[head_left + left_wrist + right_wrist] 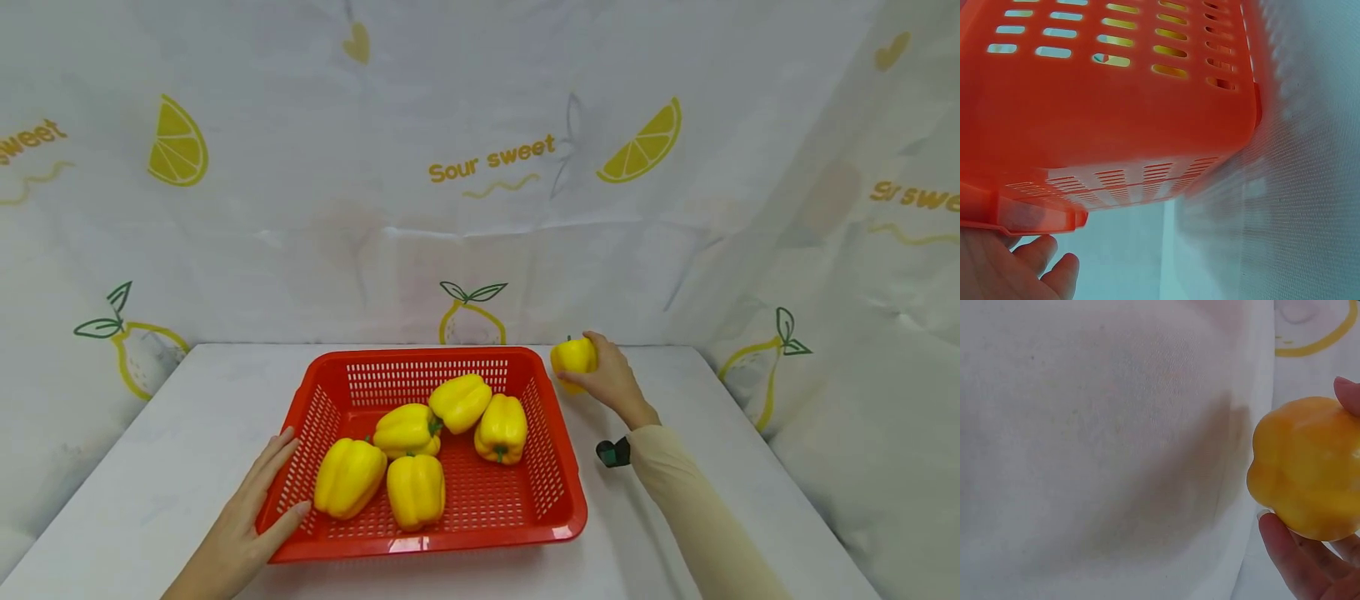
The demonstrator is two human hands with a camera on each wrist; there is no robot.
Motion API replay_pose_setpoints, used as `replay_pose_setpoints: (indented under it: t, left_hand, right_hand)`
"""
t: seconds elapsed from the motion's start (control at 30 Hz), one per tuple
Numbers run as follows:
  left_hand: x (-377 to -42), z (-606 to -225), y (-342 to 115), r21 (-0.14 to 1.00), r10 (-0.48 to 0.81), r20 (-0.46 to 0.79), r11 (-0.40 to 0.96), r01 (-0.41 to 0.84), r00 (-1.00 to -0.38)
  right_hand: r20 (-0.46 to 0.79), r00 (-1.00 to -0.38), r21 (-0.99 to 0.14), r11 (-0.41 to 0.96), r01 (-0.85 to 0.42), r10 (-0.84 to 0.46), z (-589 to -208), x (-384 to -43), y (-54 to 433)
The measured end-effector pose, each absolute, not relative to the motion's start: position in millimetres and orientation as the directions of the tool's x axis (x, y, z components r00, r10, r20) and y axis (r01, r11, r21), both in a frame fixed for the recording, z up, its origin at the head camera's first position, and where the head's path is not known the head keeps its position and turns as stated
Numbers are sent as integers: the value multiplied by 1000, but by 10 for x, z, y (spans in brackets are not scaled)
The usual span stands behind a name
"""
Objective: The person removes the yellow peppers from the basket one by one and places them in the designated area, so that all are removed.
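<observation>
My right hand (611,379) holds a yellow bell pepper (574,357) just beyond the back right corner of the red plastic basket (397,546). In the right wrist view, thumb and fingers grip the pepper (1307,469) from opposite sides, and its lobed end faces the camera. My left hand (247,508) holds the basket's left rim near the front corner, thumb over the edge. The left wrist view has its fingertips (1063,272) at the underside of the rim. Several yellow bell peppers (416,492) with green stems lie spread inside the basket.
The basket stands on a white tabletop (187,467). A small black object (613,452) shows by the right sleeve's cuff. White cloth (300,250) printed with lemons hangs behind the table and along its sides.
</observation>
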State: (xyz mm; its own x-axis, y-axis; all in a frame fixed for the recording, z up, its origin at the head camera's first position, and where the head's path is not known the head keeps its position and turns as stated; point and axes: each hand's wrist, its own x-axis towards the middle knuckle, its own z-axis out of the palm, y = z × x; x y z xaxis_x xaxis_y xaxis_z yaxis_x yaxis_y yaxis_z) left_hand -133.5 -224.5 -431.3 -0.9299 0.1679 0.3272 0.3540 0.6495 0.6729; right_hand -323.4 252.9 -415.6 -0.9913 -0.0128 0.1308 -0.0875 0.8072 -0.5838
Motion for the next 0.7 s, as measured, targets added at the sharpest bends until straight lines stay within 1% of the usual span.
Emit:
replay_pose_setpoints:
  t: [0.1,0.3,0.5,0.7]
  left_hand:
    - [-1346,-4332,-2255,668,166,345,648,366,-924]
    - [-1347,-4349,-2259,671,155,333,655,349,-930]
    - [-1346,-4340,-2251,665,158,356,650,368,-921]
    - [-1342,-4352,-2249,660,153,370,650,376,-916]
  right_hand:
    - [114,-993,-584,808,-76,-11,-4167,-3276,2533]
    - [57,-998,-596,802,-38,-5,-4167,-3333,2553]
    - [-4,-1000,-608,794,13,14,-4180,-3373,2549]
    - [-17,-999,-610,791,37,34,-4225,-3389,2515]
